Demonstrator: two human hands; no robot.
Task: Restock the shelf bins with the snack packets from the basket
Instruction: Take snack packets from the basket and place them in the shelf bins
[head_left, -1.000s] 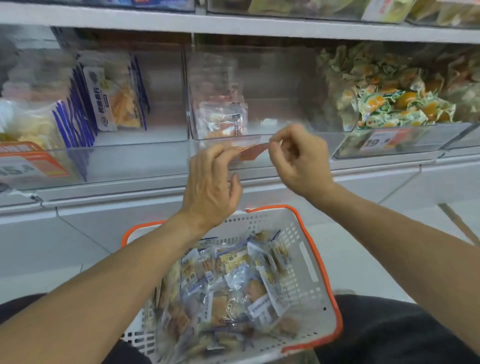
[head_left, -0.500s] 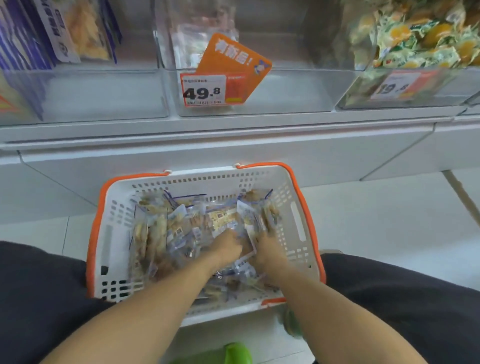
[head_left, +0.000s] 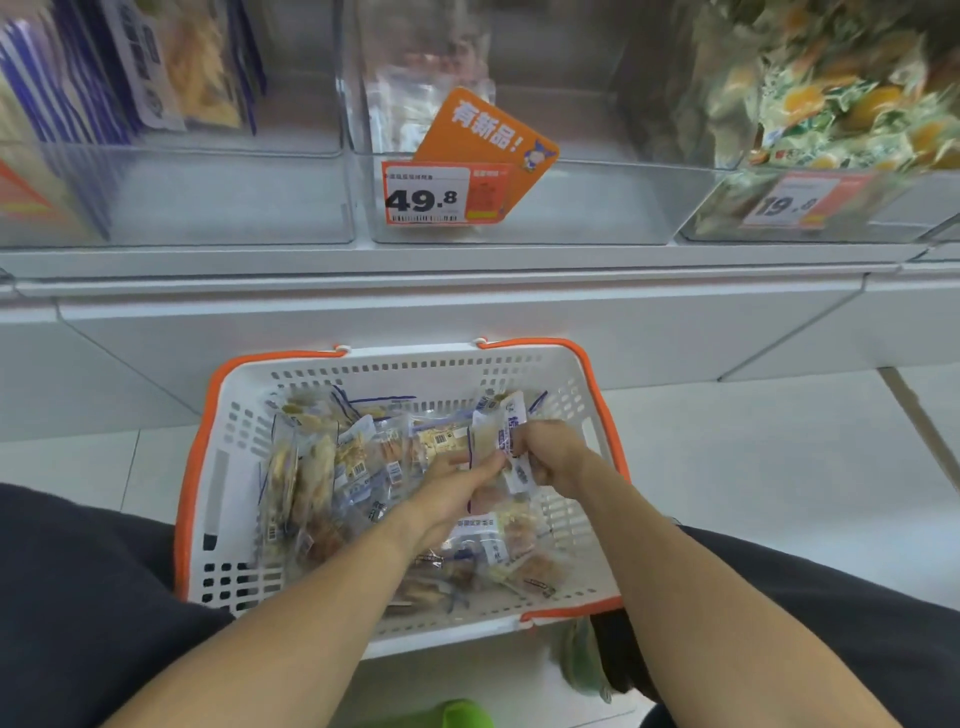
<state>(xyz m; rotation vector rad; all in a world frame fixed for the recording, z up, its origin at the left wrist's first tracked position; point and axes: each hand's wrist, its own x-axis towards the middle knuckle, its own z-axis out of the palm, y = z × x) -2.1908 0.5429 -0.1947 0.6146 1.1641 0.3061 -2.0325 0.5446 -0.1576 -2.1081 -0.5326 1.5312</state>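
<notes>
A white basket with an orange rim (head_left: 218, 467) sits on the floor between my knees, filled with several clear snack packets (head_left: 332, 467). Both my hands are inside it. My right hand (head_left: 550, 457) grips an upright snack packet (head_left: 496, 431) near the basket's far right. My left hand (head_left: 452, 493) pinches the same packet from the left, its fingers partly hidden among the packets. Above, the middle clear shelf bin (head_left: 571, 208) holds a few packets at its back and carries an orange price tag (head_left: 447, 195) reading 49.8.
The left bin (head_left: 208, 197) holds blue-edged packets, and the right bin (head_left: 779, 208) is heaped with green and yellow sweets. A white shelf ledge (head_left: 467, 291) runs below the bins. Pale floor tiles lie to the right of the basket; something green (head_left: 457, 714) lies by my feet.
Both hands came down from the price tag on the middle bin into the basket. They now hold up one packet, lifted above the others.
</notes>
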